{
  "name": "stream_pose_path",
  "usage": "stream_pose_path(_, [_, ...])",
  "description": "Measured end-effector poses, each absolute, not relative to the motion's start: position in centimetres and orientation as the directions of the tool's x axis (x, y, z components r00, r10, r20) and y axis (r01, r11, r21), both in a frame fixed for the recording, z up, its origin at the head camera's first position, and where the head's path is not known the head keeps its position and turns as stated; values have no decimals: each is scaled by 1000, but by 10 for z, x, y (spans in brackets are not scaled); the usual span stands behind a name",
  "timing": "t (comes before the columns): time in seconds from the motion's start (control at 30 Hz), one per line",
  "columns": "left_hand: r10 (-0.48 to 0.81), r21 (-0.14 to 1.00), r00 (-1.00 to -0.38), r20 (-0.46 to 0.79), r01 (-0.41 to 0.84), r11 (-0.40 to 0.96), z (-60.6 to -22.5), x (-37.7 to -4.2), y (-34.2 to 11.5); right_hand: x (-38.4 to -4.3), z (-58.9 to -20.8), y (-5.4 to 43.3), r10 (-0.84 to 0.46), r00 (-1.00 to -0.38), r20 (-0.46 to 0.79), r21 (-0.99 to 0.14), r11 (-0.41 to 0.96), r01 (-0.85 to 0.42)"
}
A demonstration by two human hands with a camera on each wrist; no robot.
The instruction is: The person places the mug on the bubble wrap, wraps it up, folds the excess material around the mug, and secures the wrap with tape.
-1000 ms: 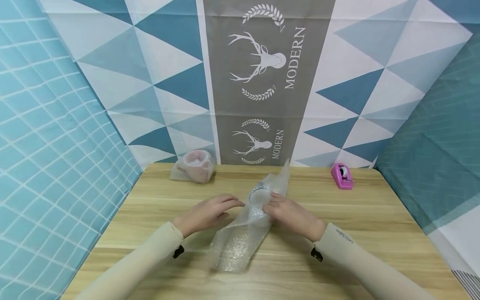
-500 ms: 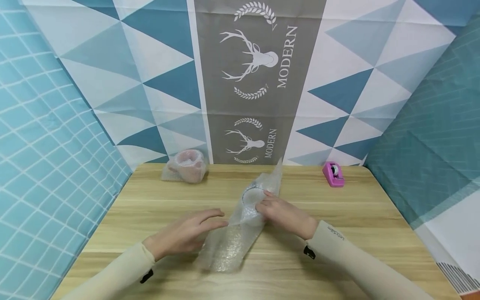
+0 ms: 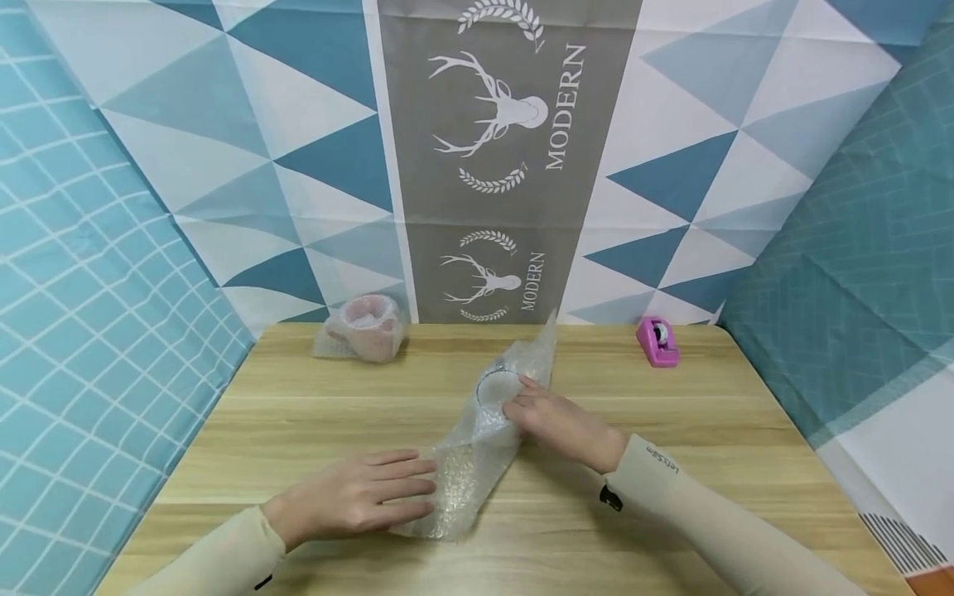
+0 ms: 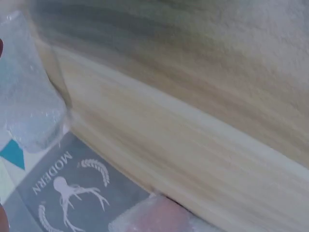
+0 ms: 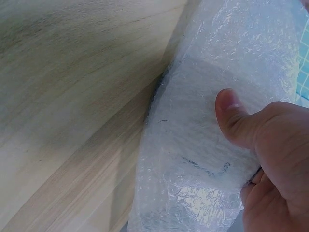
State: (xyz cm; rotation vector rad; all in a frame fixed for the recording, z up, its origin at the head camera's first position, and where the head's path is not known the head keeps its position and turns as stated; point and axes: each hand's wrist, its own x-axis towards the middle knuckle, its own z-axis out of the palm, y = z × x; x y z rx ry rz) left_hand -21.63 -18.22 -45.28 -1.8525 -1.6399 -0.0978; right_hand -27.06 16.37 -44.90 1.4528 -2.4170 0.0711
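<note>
A white cup [image 3: 497,391] with a round rim lies within a long sheet of bubble wrap [image 3: 465,484] near the middle of the wooden table. My right hand [image 3: 562,424] grips the wrapped cup from the right. In the right wrist view its thumb [image 5: 234,116] presses on the wrap, with the other fingers around the far edge; dark lettering shows through the plastic. Over the near left end of the sheet, my left hand [image 3: 358,495] lies palm down with straight, spread fingers. Only slivers of its fingers show in the left wrist view.
A pink mug [image 3: 370,323] in bubble wrap stands at the table's back left. At the back right is a pink tape dispenser [image 3: 658,341]. Patterned cloth [image 3: 514,190] hangs right behind the table's rear edge [image 3: 447,325].
My left hand has moved from beside the cup toward the near left, down onto the loose end of the bubble wrap, its fingers spreading. The right hand keeps its hold on the cup.
</note>
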Motion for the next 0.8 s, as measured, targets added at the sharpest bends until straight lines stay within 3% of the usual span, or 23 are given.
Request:
stream_pose_path(0.23, [882,-390,226,413,919,-53,-454,-213,-172,-270,-450,164,-857,-422,296,138,475,-869])
stream_pose_path(0.8, [823,-389,155,546,917,86,-423,-238,-121,-271,-450,162,-851,-429,302,137,484,-864])
